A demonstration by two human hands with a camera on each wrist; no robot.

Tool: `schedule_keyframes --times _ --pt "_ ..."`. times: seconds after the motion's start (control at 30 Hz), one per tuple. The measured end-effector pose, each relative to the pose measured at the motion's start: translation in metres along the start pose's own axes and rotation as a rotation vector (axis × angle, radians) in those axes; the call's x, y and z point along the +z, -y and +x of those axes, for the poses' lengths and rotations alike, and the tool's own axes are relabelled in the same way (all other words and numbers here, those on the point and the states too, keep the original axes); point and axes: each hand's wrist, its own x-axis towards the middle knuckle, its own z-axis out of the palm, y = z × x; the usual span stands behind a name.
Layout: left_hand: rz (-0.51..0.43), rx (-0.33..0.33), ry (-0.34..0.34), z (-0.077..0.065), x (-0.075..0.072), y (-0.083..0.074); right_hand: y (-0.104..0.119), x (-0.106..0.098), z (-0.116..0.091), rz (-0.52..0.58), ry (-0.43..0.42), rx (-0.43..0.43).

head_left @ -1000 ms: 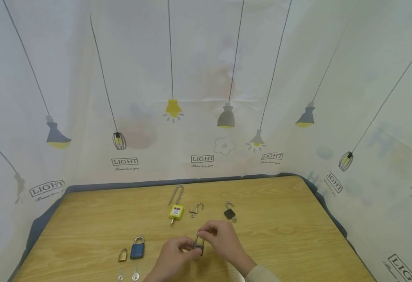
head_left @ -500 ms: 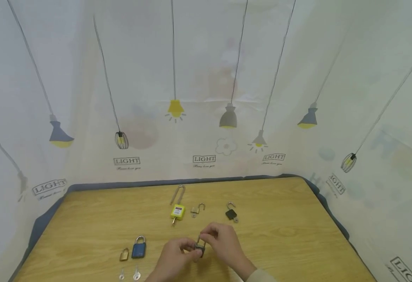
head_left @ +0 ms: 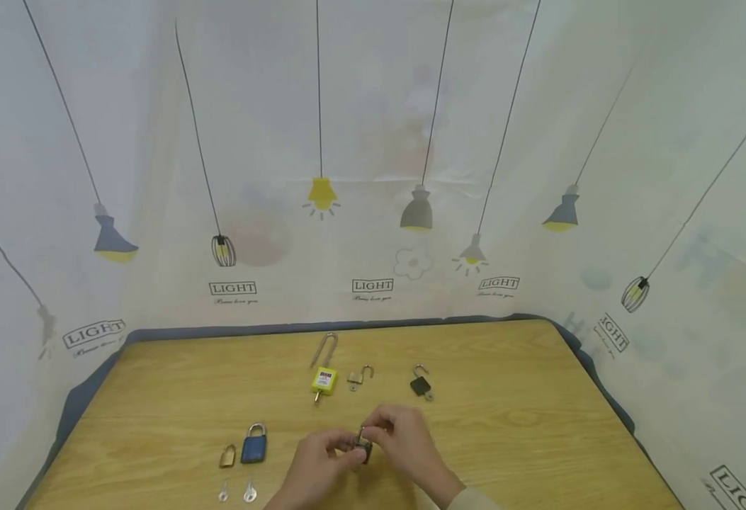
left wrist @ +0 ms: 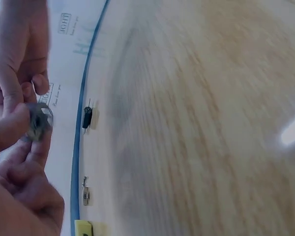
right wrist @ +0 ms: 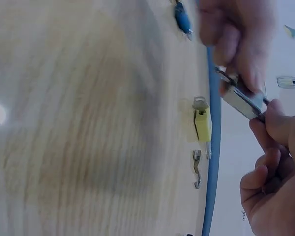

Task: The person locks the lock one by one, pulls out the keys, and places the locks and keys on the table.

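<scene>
A small dark metal padlock [head_left: 365,450] is held up between both hands, above the front middle of the table. My left hand [head_left: 318,462] pinches its body between thumb and fingers. From the other side, my right hand [head_left: 404,443] pinches the shackle [head_left: 360,433] at the top. In the right wrist view the padlock's flat silver side [right wrist: 241,103] shows at a tilt. The left wrist view has the padlock [left wrist: 38,123] blurred, partly covered by a thumb. Whether the shackle is latched I cannot tell.
Behind the hands lie a yellow long-shackle padlock [head_left: 324,380], a small brass padlock [head_left: 355,379] and a black padlock [head_left: 420,386], shackles open. At left are a blue padlock [head_left: 254,448], a closed brass padlock [head_left: 227,457] and two loose keys [head_left: 249,490]. A printed curtain [head_left: 373,234] surrounds the table.
My right hand has come slightly down toward my left, and less of the shackle shows above the padlock body. The head view has shifted a little; the other padlocks have stayed put.
</scene>
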Motion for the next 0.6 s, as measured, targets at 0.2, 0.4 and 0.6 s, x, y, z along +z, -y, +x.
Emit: schedule_keyframes --times 0.2,0.4,0.6 --pt "-0.002 0.015 -0.025 0.0028 -0.0010 -0.0018 -0.0005 0.0003 0.0016 -0.005 -0.023 -0.011" --pt "-0.036 -0.003 -0.006 0.0024 -0.0003 -0.0003 -0.0016 0.0012 0.0018 0.003 -0.001 0.018" --pt "-0.048 -0.020 -0.025 0.0039 -0.0011 0.0018 -0.0061 0.0011 0.0014 0.023 0.013 0.030"
